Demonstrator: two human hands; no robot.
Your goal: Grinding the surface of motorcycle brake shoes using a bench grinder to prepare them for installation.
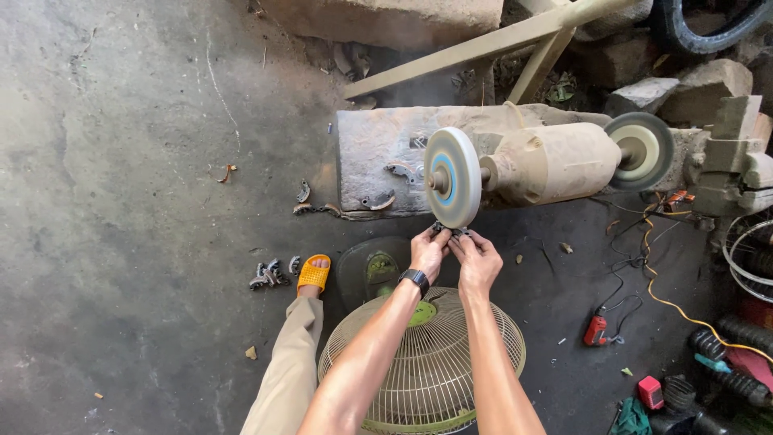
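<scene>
**Two hands hold a small metal part to the grinding wheel**

Both arms reach straight out from the bottom of the view, up toward 12 o'clock. They come close together at the wrists. The left hand (427,251) has a black watch (415,279) on its wrist. The right hand (478,259) sits just beside it, at its 3 o'clock. The fingers of both hands are curled shut and pinch one small dark metal part (449,231) between them. The part is at the fingertips, touching the bottom edge of the grey grinding wheel (452,177).

The wheel sits on the left end of a dusty bench grinder (551,161). A second wheel (642,151) is on its other end, at 3 o'clock. The grinder rests on a metal block (374,153).

Under the arms is a round fan cage (427,370), at 6 o'clock from the hands. At 9 o'clock from the hands is a foot in an orange sandal (313,274) on the concrete floor (121,201). A little pile of metal bits (270,275) lies just beside the sandal. A small red tool (595,330) with wires lies on the floor at 4 o'clock.
</scene>
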